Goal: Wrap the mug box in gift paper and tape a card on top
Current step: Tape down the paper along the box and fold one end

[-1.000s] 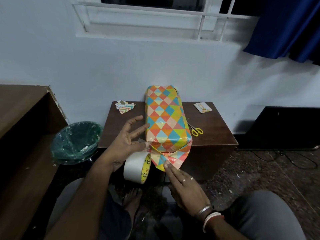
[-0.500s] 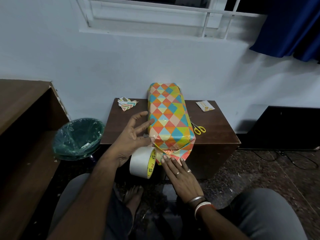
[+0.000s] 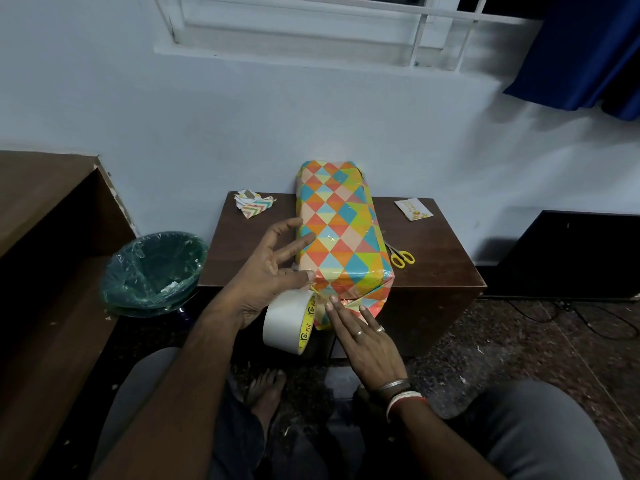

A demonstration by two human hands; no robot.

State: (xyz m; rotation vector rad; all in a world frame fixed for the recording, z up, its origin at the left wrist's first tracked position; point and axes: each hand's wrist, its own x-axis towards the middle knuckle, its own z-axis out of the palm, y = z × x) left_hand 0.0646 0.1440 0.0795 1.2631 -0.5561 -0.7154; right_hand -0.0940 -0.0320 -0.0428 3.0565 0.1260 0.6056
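Pressing the folded end of the wrapped box (image 3: 339, 230) flat, my right hand (image 3: 367, 344) lies open with its fingers (image 3: 341, 318) straight and slightly fanned, tips resting on the triangular flap of gift paper at the box's near end. Two of those fingers carry rings, and bangles circle the wrist behind them.

Just beside it, my left hand (image 3: 273, 271) grips the tape roll (image 3: 289, 322). The roll hangs under the palm, its yellow-printed core facing my right fingers. One fingertip and the thumb pinch together at the top of the roll, touching the box's near left corner, while the other fingers spread upward and apart along the box's left side. How the roll is caught against the palm is hidden from view.

The box lies lengthwise on the brown table (image 3: 433, 271), running away from both hands toward the wall, its near end overhanging the table's front edge.

Beyond my right hand, yellow-handled scissors (image 3: 401, 256) poke out from the box's right side, and the card (image 3: 414, 209) lies farther off. Paper scraps (image 3: 254, 204) sit beyond my left hand. A lined bin (image 3: 152, 271) stands out to that hand's left.
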